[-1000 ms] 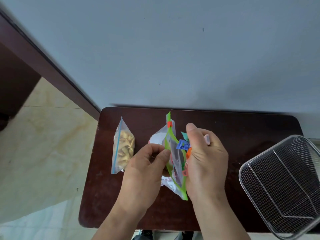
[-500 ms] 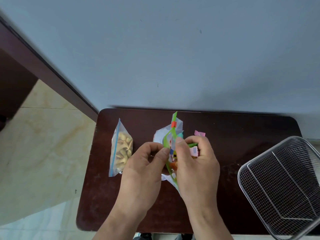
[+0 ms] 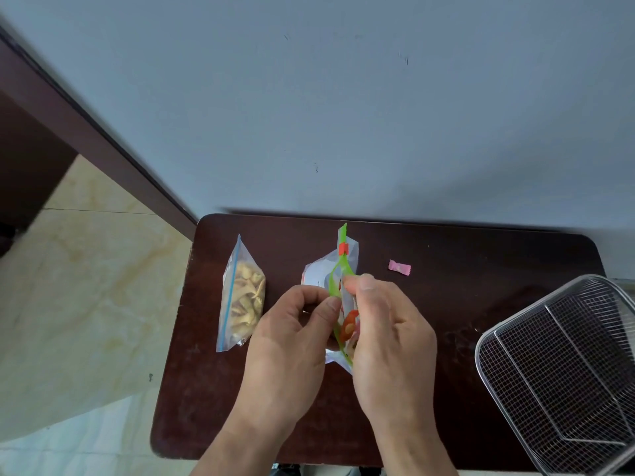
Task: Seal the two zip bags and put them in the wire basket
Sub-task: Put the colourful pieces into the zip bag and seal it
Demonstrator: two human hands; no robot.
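Head view, one frame. I see the green-zip bag held upright over the middle of the dark wooden table, its mouth still gaping below the orange slider. Left hand pinches the left lip of the green track between thumb and curled fingers. Right hand pinches the right lip, fingertips at the opening. Bright wrapped contents show between the hands; I cannot tell what they are. The blue-zip bag of pale snacks lies flat on the table, left of the hands, untouched. A pink wrapped candy lies loose on the table, right of the held bag. The wire basket sits at the table's right edge, well apart from both bags.
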